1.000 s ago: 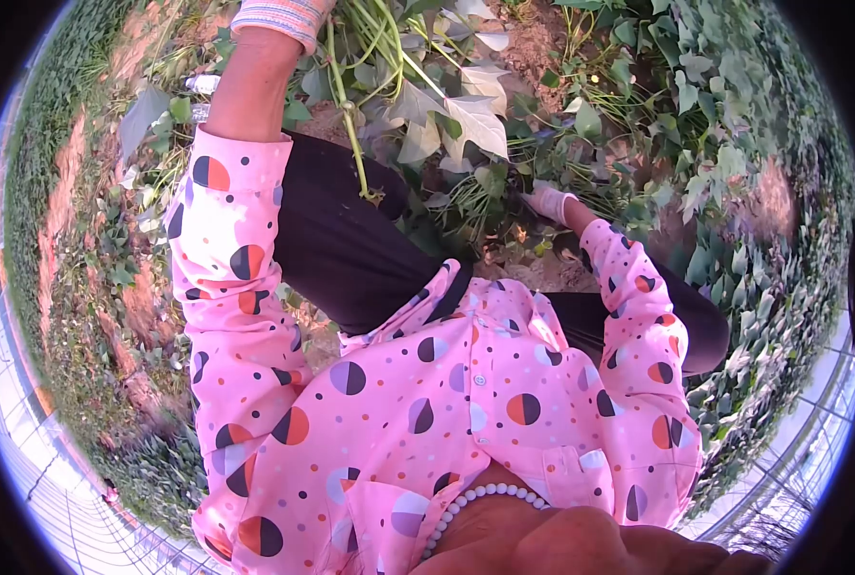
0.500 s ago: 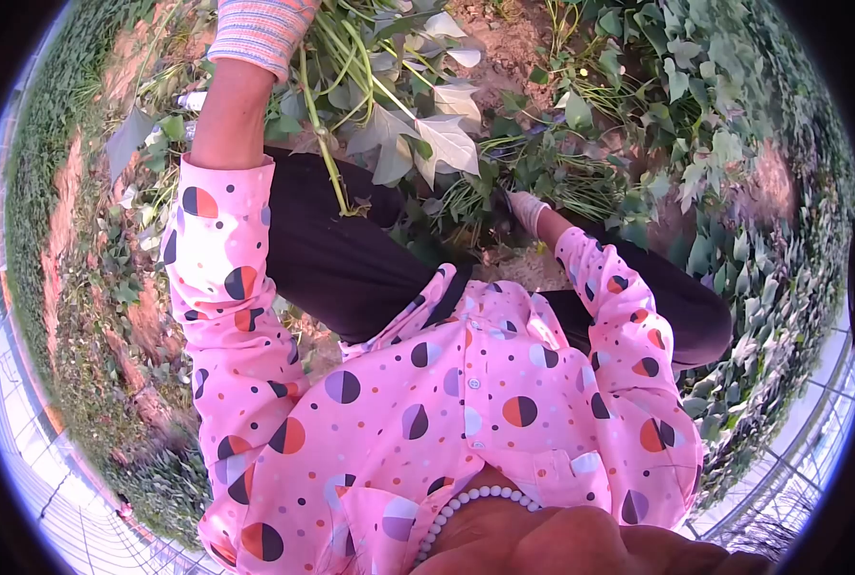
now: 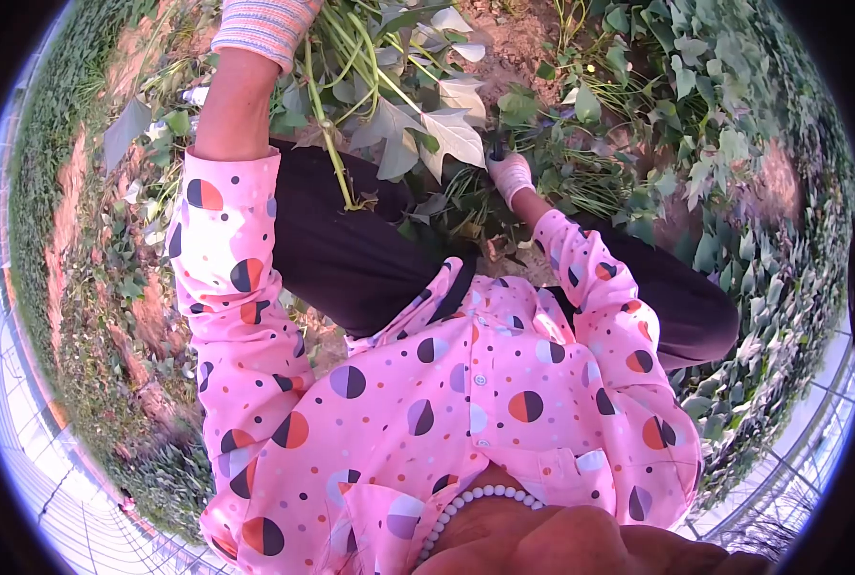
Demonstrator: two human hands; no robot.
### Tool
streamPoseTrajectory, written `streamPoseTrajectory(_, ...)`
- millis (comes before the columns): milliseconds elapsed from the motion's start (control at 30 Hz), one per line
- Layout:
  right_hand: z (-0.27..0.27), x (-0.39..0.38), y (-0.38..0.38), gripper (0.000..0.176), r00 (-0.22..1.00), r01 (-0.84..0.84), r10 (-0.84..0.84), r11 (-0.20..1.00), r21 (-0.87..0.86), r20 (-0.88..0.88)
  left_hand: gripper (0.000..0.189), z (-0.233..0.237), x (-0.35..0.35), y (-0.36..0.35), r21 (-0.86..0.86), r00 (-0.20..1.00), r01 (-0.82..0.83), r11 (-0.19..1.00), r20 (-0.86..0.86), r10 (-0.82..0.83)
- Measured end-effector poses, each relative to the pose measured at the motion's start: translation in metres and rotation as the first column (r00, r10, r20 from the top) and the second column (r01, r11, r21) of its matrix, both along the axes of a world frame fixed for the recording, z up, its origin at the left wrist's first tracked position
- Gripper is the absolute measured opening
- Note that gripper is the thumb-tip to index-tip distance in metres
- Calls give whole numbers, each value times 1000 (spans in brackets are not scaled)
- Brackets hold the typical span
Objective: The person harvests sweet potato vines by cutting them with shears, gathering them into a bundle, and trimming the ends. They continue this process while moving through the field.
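Observation:
My left hand, in a striped knitted glove, is at the top edge, its fingertips partly cut off by the frame. It is closed around a bunch of sweet potato vines, whose green stems and broad lobed leaves hang to its right. One thick cut stem dangles over my dark trouser leg. Lower and to the right, my right hand, in a pale glove, is closed among low foliage. Something dark shows at its fingertips, too small and shaded to name. Cut-looking stems lie just right of that hand.
Dense leafy vines spread over the ground on the right. Bare reddish soil shows at the top middle. A white bottle-like object lies beside my left wrist. My bent knees, in dark trousers, flank the work area.
My right hand has moved up and slightly left, out from the leaves, so more of its glove shows. My left hand and its bunch have barely shifted.

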State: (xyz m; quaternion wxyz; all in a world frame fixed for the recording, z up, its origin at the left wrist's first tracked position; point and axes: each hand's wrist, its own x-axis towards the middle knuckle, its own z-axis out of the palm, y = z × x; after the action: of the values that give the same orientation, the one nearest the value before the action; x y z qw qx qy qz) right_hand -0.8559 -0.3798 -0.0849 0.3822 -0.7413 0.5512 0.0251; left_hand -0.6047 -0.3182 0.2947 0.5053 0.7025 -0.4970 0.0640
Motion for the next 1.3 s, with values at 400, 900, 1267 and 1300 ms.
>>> streamPoseTrajectory(400,-32,2,32,57,988,-31,61,979,201,-143,48,-9,2,5,203,973,-183,962,179,148)
streamPoseTrajectory(900,213,7,-29,17,339,166,-422,906,389,841,42,-52,1,-18,643,965,209,737,-13,-263)
streamPoseTrajectory(1267,337,20,-29,16,376,57,-100,995,85,921,44,-37,-60,-20,94,549,666,740,-733,-401)
streamPoseTrajectory(1300,345,20,-25,16,353,42,-145,989,139,924,40,-36,-61,-19,99,585,646,757,-701,-408)
